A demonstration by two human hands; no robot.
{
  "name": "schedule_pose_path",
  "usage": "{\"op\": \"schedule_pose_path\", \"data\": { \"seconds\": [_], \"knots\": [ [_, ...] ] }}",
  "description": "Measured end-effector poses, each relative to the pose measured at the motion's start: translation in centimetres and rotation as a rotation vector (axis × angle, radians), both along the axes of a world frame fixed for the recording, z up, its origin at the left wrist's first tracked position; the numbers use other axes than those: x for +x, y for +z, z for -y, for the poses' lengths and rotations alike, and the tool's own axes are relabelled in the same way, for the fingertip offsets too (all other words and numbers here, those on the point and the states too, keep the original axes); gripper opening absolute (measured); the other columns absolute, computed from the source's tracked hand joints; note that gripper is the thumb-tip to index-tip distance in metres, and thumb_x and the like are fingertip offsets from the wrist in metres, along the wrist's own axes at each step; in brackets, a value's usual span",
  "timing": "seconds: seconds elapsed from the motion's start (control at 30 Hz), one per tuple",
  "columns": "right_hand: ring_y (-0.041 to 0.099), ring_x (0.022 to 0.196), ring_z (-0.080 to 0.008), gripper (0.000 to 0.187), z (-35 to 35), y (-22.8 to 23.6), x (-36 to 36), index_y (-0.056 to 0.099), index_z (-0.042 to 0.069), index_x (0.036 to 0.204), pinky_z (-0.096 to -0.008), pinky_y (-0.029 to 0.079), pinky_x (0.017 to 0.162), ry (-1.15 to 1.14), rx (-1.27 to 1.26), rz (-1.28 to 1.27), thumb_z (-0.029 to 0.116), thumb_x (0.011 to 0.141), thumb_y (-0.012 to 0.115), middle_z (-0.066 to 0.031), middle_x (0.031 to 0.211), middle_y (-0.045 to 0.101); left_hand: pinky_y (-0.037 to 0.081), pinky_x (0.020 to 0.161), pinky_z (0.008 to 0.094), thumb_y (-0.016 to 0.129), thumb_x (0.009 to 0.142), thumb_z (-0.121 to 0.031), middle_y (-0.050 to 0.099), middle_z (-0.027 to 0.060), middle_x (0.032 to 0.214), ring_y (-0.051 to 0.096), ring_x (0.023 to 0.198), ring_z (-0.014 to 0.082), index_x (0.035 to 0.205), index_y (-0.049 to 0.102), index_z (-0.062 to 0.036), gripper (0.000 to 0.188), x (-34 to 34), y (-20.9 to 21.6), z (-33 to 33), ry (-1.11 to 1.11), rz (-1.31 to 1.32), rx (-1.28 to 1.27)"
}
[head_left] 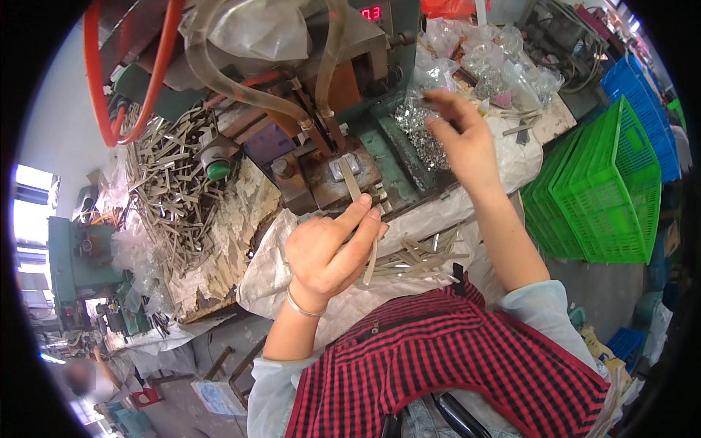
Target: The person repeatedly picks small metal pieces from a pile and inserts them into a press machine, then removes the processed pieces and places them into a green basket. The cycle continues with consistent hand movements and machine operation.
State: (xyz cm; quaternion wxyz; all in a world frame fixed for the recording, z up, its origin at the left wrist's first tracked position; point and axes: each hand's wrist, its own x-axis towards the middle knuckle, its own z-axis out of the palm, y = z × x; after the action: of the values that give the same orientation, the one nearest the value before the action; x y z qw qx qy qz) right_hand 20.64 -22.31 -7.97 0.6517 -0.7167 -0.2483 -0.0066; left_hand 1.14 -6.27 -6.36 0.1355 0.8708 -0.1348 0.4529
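My left hand (326, 252) is closed around a flat metal strip (350, 179), pinched between thumb and fingers. The strip's far end rests on the small metal block (365, 173) of a bench machine, under two upright electrode-like bars (326, 137). Another length of strip shows below my fingers; whether it is the same piece I cannot tell. My right hand (467, 142) hovers over a heap of small shiny metal pieces (422, 135) to the right of the block. Its thumb and forefinger are apart, slightly blurred, and nothing shows between them.
A large pile of metal strips (171, 190) covers the bench at left, beside a green button (217, 170). More strips (420, 257) lie on the cloth before me. Thick hoses (241, 91) hang above. Clear plastic bags (504, 62) and green crates (610, 193) stand at right.
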Motion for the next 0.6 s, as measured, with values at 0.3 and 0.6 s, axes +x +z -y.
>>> {"op": "schedule_pose_path", "data": {
  "seconds": [0.3,0.6],
  "knots": [
    [0.053,0.135,-0.0316,0.017,-3.4,-5.2,-0.4,0.078,0.016,0.09,-0.0457,0.053,0.093,0.121,-0.644,0.729,0.012,0.074,0.076,-0.0096,0.134,0.064,0.059,0.053,0.0303,0.058,0.104,-0.007,0.071,0.0231,0.097,0.069,0.068,0.025,0.105,0.065,0.0063,0.015,0.3,6.9,-4.7,0.046,0.304,-0.942],
    [0.068,0.089,-0.0319,0.014,-3.9,-5.2,0.0,0.068,0.01,0.094,-0.045,0.054,0.076,0.015,-0.463,0.56,0.011,0.081,0.069,-0.0086,0.09,0.072,0.061,0.064,0.0344,0.063,0.096,0.0,0.076,0.0192,0.089,0.072,0.069,0.0223,0.097,0.069,0.0063,0.009,-1.3,5.4,-3.9,0.008,0.156,-0.595]
  ]
}}
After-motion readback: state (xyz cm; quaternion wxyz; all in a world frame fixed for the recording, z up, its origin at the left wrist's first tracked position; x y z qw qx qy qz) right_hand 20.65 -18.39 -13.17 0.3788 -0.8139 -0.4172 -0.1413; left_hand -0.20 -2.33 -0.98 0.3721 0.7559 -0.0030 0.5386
